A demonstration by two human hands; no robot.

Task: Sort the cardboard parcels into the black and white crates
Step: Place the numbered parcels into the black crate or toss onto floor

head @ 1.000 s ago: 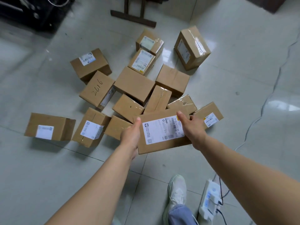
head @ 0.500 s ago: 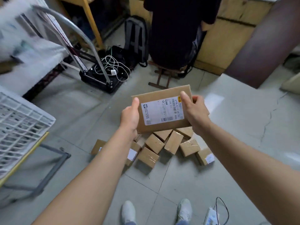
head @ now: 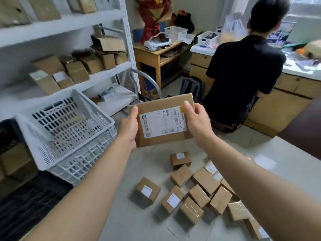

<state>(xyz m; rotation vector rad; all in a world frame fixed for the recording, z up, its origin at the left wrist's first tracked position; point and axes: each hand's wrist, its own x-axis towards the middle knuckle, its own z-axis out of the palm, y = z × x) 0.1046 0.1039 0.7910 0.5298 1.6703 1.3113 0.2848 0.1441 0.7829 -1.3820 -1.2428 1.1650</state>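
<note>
I hold a flat cardboard parcel (head: 163,119) with a white shipping label up in front of me, label facing me. My left hand (head: 127,128) grips its left edge and my right hand (head: 195,121) grips its right edge. A white slatted crate (head: 52,146) sits to the left of the parcel, tilted, with nothing visible inside. A black crate (head: 22,202) lies below it at the lower left; cardboard shows behind it. Several small cardboard parcels (head: 196,193) lie scattered on the tiled floor below my arms.
A white metal shelf rack (head: 126,49) with several boxes stands at the left. A person in a black shirt (head: 241,75) sits at a desk ahead on the right. A wooden table (head: 152,53) and a backpack (head: 191,86) stand behind the parcel.
I lifted the parcel off the floor pile and raised it. My view swung up and left, so the white crate, black crate and shelves came into sight.
</note>
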